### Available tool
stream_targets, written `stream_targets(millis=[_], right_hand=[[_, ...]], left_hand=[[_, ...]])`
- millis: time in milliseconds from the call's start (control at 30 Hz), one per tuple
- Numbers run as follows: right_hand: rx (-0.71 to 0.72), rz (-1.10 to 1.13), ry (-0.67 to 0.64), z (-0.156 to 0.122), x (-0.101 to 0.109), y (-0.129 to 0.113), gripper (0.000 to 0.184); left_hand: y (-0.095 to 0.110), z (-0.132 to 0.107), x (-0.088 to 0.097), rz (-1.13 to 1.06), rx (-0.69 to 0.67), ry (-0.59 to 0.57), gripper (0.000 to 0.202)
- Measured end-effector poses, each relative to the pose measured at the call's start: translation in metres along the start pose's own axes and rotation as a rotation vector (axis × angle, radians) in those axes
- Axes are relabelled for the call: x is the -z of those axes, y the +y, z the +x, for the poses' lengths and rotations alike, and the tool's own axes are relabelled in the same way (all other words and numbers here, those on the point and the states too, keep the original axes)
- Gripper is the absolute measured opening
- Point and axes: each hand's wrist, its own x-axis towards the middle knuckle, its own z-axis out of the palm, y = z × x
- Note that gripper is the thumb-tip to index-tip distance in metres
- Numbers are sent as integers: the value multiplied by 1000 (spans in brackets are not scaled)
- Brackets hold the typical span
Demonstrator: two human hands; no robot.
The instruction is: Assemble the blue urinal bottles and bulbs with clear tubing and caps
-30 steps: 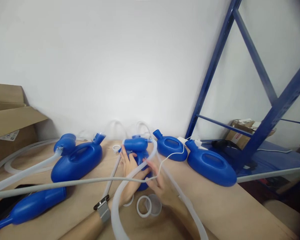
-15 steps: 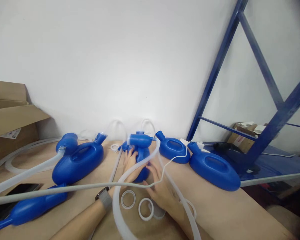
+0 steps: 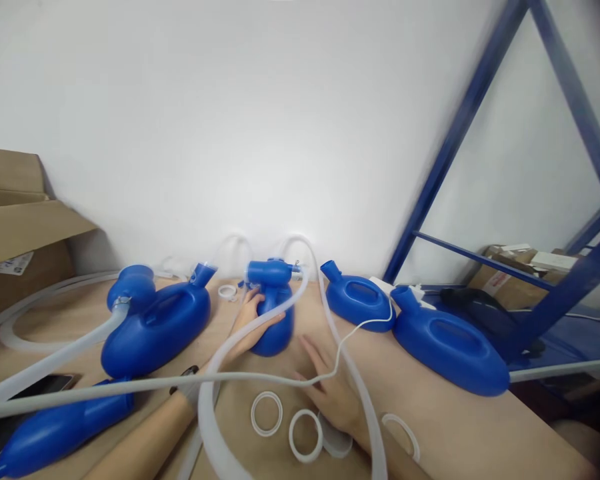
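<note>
A blue plastic urinal bottle (image 3: 276, 340) stands at the middle of the table, with a blue cup-shaped funnel (image 3: 270, 273) at its top. A clamp joins the funnel's right end to a clear hose (image 3: 300, 288). My left hand (image 3: 247, 323) grips the bottle's left side, its thumb across the front under the hose. Apart from the bottle, my right hand (image 3: 333, 393) hangs over the table with fingers stretched and nothing in them. White rings (image 3: 267, 415) and a clear round cap (image 3: 336, 441) lie close to it.
Two more blue bottles (image 3: 363, 313) lie on the right. On the left are another bottle (image 3: 155, 340), a funnel on a hose (image 3: 130, 287), a tapered blue piece (image 3: 65, 427) and a phone (image 3: 45, 387). A thin white cable (image 3: 180, 383) crosses before me; a carton (image 3: 45, 253) and blue shelving (image 3: 430, 173) flank the table.
My right hand has drawn back from the bottle, toward me. My left hand stays on the bottle, and the funnel at its top now sits slightly farther left. The view has shifted a little.
</note>
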Motion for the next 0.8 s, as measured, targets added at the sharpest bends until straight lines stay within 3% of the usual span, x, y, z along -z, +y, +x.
stream_targets(millis=[133, 300, 400, 500, 700, 800], right_hand=[[-21, 16, 12, 0, 0, -1, 57], [-87, 123, 155, -1, 1, 3, 49], [-186, 172, 182, -1, 7, 1, 53], [-252, 173, 162, -2, 14, -7, 54], [-298, 153, 41, -6, 15, -20, 54], [-240, 115, -8, -7, 13, -20, 50]], left_hand=[[-24, 10, 2, -29, 81, -37, 64], [-69, 21, 32, -77, 27, -204, 99], [-96, 28, 50, -58, 59, -234, 69], [-114, 37, 49, 60, 156, -155, 44], [-124, 39, 16, 336, 226, -135, 40], [-124, 37, 14, 433, 246, -168, 38]])
